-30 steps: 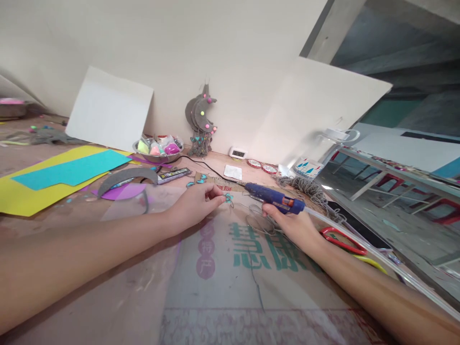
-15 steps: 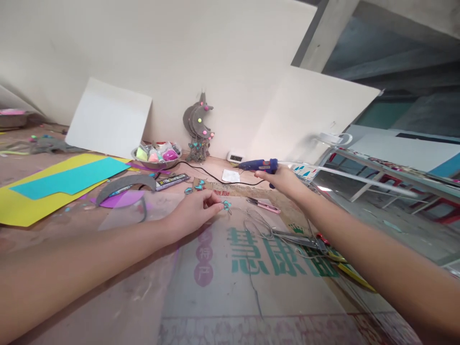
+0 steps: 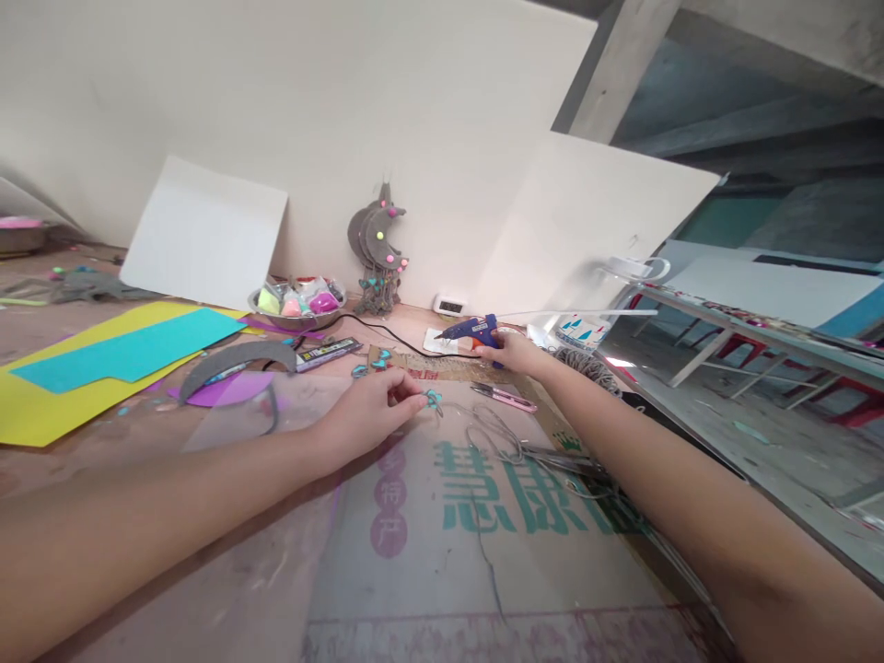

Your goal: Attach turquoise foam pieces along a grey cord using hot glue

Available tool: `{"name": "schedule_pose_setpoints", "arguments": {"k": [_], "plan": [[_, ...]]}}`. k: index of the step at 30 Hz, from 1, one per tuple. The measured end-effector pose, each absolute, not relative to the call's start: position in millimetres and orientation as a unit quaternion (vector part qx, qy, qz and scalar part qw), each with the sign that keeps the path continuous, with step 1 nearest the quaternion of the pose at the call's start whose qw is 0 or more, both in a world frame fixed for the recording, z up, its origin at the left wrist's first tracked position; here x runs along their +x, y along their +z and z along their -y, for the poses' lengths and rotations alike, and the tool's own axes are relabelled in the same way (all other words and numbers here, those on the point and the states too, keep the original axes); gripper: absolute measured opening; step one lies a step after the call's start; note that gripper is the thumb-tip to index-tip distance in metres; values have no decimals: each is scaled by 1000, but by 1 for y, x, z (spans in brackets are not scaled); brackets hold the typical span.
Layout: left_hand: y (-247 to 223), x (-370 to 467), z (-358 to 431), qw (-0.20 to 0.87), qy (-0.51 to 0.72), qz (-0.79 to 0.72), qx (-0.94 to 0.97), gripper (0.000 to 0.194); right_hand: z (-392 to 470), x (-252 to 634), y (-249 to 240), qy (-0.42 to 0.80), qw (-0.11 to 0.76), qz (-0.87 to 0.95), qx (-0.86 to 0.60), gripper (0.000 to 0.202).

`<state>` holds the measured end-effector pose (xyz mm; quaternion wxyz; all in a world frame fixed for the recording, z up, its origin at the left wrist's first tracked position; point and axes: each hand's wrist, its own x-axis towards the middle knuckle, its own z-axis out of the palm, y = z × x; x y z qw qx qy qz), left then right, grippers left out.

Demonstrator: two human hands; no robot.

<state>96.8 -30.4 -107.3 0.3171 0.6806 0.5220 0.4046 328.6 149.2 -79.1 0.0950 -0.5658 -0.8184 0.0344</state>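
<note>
Right hand [image 3: 517, 355], head view: clamped on blue glue gun [image 3: 472, 330], nozzle by white pad [image 3: 434, 343], contact unclear; left hand [image 3: 377, 407] pinches turquoise piece [image 3: 434, 398]; pink-handled snips [image 3: 509, 398] lie to that piece's right.

Blue glue gun [image 3: 472, 330] beyond turquoise piece [image 3: 433, 399]
</note>
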Motion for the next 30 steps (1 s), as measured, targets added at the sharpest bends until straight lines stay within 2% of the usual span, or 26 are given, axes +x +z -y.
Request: {"name": "schedule_pose_setpoints", "arguments": {"k": [4, 8, 10, 13, 16, 19, 22, 25, 30], "plan": [[-106, 97, 31, 315, 401, -527, 680, 20, -121, 343, -72, -70, 59, 815, -572, 41], [-105, 97, 32, 319, 401, -529, 676, 20, -80, 342, -67, -112, 71, 846, -517, 24], [-105, 97, 31, 316, 407, -525, 678, 20, -59, 333, -66, -35, 150, 867, -474, 24], [-105, 97, 32, 320, 413, -518, 678, 20, -31, 313, -73, 200, 244, 848, -426, 26], [-105, 97, 31, 319, 414, -515, 680, 21, -13, 295, -86, 405, 244, 789, -393, 31], [-106, 97, 30, 300, 417, -511, 689, 21, -6, 288, -97, 494, 257, 746, -365, 35], [-107, 97, 29, 288, 417, -508, 697, 21, -5, 288, -100, 533, 267, 722, -352, 37], [-107, 97, 29, 299, 407, -508, 697, 20, -6, 292, -98, 476, 279, 750, -364, 34], [-105, 98, 31, 301, 380, -502, 716, 19, -4, 299, -93, 193, 297, 857, -374, 11]]}}
